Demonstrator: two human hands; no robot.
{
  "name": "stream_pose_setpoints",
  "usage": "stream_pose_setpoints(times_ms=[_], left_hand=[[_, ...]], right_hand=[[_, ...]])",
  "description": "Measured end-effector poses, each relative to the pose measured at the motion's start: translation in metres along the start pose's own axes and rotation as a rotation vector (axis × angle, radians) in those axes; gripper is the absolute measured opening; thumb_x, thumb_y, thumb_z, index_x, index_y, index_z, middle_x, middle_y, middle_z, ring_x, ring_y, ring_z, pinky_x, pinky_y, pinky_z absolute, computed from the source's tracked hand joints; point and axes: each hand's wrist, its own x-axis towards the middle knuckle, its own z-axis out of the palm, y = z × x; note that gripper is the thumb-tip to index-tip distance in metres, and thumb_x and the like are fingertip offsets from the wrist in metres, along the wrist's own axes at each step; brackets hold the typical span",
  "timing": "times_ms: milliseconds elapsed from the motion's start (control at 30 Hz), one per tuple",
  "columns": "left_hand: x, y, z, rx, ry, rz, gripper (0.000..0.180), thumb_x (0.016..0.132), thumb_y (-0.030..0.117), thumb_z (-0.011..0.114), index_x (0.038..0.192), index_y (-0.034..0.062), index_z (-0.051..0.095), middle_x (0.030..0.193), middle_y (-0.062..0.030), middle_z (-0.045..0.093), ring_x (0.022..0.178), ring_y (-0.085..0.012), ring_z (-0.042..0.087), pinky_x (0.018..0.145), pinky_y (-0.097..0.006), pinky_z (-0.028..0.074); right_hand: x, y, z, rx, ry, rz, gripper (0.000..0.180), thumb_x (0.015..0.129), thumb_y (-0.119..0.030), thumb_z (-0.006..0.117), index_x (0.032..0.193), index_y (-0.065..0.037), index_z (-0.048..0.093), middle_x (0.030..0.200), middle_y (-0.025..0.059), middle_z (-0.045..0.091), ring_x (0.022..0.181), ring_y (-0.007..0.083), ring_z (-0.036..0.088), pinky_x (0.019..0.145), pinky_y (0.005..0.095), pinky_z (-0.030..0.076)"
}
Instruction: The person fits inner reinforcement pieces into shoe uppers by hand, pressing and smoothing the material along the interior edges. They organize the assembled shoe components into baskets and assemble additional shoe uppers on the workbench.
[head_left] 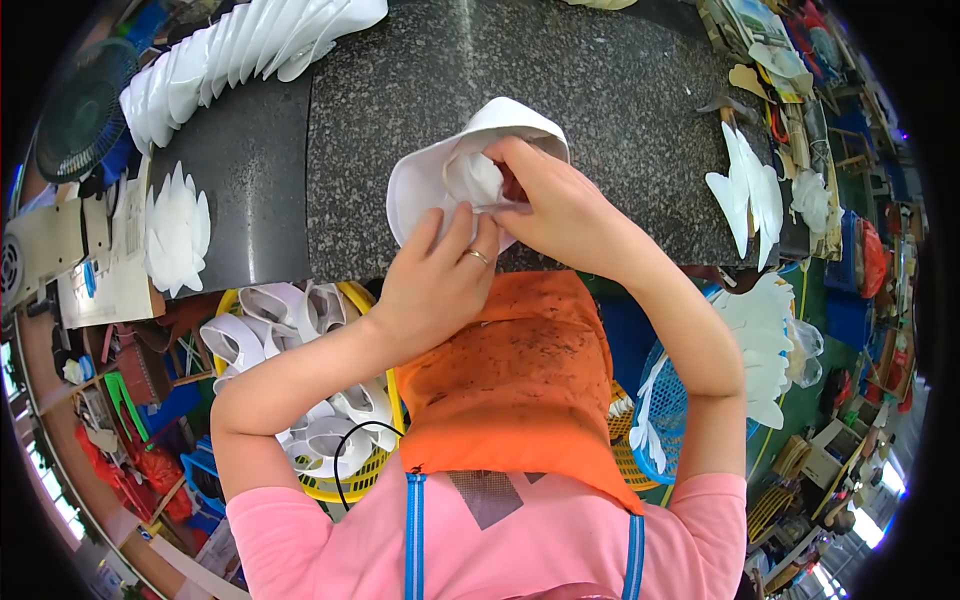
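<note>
A white shoe upper (420, 190) sits at the near edge of the dark speckled worktop, its opening turned up toward me. Inside it shows a crumpled-looking whitish lining piece (474, 178). My left hand (436, 285), a ring on one finger, closes its fingertips on the near rim of the upper. My right hand (560, 205) reaches over the right side with its fingers curled into the opening and its thumb at the near rim. Those inner fingertips are partly hidden.
Nested white curved pieces (235, 65) line the far left of the worktop (620, 110). Thin white pieces lie in piles at left (177, 230) and right (748, 190), near a hammer (726, 106). Below stand a yellow basket (392, 440) of white uppers and a blue basket (690, 420).
</note>
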Motion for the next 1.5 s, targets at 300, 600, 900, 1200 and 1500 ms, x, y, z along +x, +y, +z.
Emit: stream_pose_setpoints(times_ms=[300, 600, 900, 1200, 1500], left_hand=[[0.02, -0.016, 0.017, -0.245, 0.045, -0.171, 0.033, 0.075, 0.01, 0.057, 0.105, -0.0025, 0.059, 0.111, -0.0149, 0.054, 0.103, -0.0315, 0.054, 0.088, -0.042, 0.046], [0.053, -0.042, -0.007, -0.465, -0.027, -0.284, 0.036, 0.073, 0.001, 0.065, 0.108, 0.006, 0.058, 0.105, -0.0079, 0.06, 0.09, -0.0305, 0.064, 0.067, -0.035, 0.054], [-0.007, -0.052, 0.001, -0.56, 0.042, -0.289, 0.008, 0.076, 0.005, 0.059, 0.084, 0.0053, 0.06, 0.1, -0.0088, 0.061, 0.076, -0.0248, 0.065, 0.062, -0.032, 0.055], [0.001, -0.056, -0.008, -0.431, -0.016, -0.071, 0.019, 0.072, 0.003, 0.062, 0.091, 0.0015, 0.06, 0.107, -0.012, 0.062, 0.083, -0.0264, 0.067, 0.064, -0.031, 0.057], [0.007, -0.053, -0.009, -0.319, -0.034, 0.054, 0.019, 0.068, 0.012, 0.062, 0.084, 0.0022, 0.06, 0.091, -0.0098, 0.056, 0.087, -0.029, 0.066, 0.059, -0.03, 0.057]], right_hand=[[0.02, 0.03, 0.0, -0.15, 0.217, -0.067, 0.026, 0.077, -0.001, 0.056, 0.102, -0.004, 0.059, 0.098, 0.0171, 0.057, 0.093, 0.0379, 0.057, 0.079, 0.0432, 0.047], [-0.003, 0.025, 0.01, -0.155, 0.218, -0.185, 0.02, 0.075, 0.0, 0.06, 0.094, -0.004, 0.055, 0.092, 0.013, 0.055, 0.079, 0.0344, 0.059, 0.065, 0.0409, 0.049], [-0.007, 0.026, 0.003, -0.278, 0.128, -0.196, 0.02, 0.072, -0.001, 0.06, 0.092, -0.005, 0.064, 0.093, 0.0066, 0.057, 0.085, 0.025, 0.059, 0.071, 0.0344, 0.051], [-0.02, 0.046, 0.004, -0.338, 0.107, -0.449, 0.028, 0.07, -0.007, 0.059, 0.097, -0.004, 0.064, 0.095, 0.0054, 0.057, 0.091, 0.0238, 0.057, 0.074, 0.0329, 0.052], [-0.027, 0.026, 0.009, -0.545, 0.098, -0.416, 0.029, 0.07, -0.007, 0.06, 0.098, 0.001, 0.063, 0.098, 0.0073, 0.057, 0.094, 0.0231, 0.057, 0.077, 0.0317, 0.053]])
